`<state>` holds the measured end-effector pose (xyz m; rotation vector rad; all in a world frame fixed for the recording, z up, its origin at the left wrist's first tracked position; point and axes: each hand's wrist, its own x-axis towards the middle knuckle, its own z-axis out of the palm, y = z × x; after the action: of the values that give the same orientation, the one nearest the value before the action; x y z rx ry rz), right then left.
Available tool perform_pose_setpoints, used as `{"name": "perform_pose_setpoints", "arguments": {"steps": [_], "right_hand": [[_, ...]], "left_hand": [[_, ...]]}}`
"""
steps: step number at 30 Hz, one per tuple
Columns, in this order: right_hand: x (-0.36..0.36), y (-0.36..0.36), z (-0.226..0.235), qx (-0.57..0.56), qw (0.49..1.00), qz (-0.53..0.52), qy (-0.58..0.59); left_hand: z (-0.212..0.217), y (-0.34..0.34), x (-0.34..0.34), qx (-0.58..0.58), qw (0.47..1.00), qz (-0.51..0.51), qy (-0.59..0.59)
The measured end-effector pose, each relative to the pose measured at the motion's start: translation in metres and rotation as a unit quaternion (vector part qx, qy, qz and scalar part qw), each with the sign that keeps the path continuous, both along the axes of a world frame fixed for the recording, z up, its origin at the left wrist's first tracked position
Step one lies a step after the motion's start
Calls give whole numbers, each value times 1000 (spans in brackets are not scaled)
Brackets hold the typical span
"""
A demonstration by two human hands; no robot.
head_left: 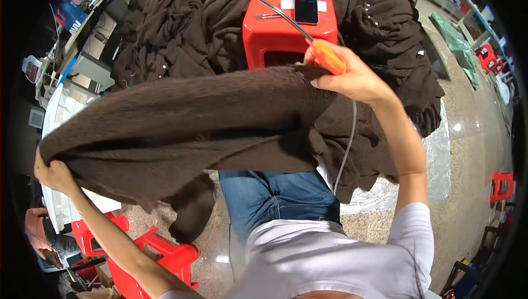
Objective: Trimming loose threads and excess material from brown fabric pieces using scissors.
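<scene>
A brown, fuzzy knit garment is stretched across in front of me, above my lap. My left hand is closed on its left end, gripping a fold. At the other end my right hand pinches the garment's upper edge. It also holds an orange-handled tool with a long, thin, curved dark shaft pointing up and left over the stool. A grey cord hangs below this hand toward my lap; where it starts is hidden. One part of the garment dangles at the lower left.
Ahead stands a red plastic stool bearing a black phone and thin metal tweezers. Heaped brown garments surround it. More red stools stand lower left by a white table. Clear plastic sheeting covers floor at right. Another person sits far left.
</scene>
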<state>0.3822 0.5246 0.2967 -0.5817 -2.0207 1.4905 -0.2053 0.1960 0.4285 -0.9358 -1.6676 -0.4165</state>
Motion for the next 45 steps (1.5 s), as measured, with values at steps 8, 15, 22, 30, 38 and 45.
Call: {"name": "perform_pose_setpoints", "arguments": {"steps": [8,15,22,30,38,45], "right_hand": [[7,-69,173,315,936,-105,112],[43,-83,159,371,916,-140,62],[215,-56,21,319,844,-422,-88],[253,-117,-212,29,866,-260,-427],[83,-156,-114,145,912,-182,-337],[58,-194,-97,130,919,-100,-359]], "left_hand": [[109,-62,-108,144,982,-23,-123],[89,-94,-82,192,814,-432,-338],[-240,-135,242,-81,938,-298,-158],[-323,-172,326,-123,667,-247,-692],[-255,3,335,-296,801,-328,-405],[-295,-17,316,-331,728,-451,-396]]}}
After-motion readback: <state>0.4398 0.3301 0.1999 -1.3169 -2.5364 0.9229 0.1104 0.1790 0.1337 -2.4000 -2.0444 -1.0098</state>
